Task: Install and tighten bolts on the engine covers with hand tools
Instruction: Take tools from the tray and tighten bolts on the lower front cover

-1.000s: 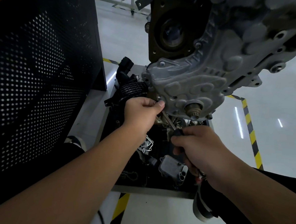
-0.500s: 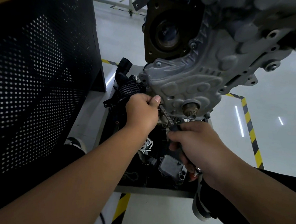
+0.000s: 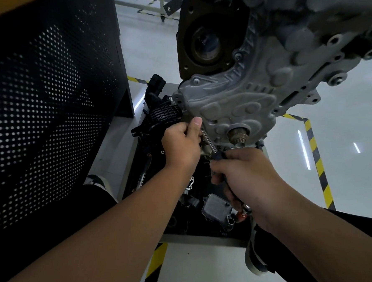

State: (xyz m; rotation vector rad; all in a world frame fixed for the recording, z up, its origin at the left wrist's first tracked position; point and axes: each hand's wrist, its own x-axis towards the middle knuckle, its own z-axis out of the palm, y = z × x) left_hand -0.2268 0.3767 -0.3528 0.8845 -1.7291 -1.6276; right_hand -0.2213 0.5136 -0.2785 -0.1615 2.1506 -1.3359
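Seemingly both hands (image 3: 241, 174) around driver (image 3: 209, 142)

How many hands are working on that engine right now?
2. The left hand holds the front end of the hand tool against the engine cover. The right hand grips the tool's handle just below. None seem hidden.

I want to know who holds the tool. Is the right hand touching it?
Touching. The head view shows the right hand with its fingers curled round the dark handle of the tool, whose metal shaft runs up toward the engine cover.
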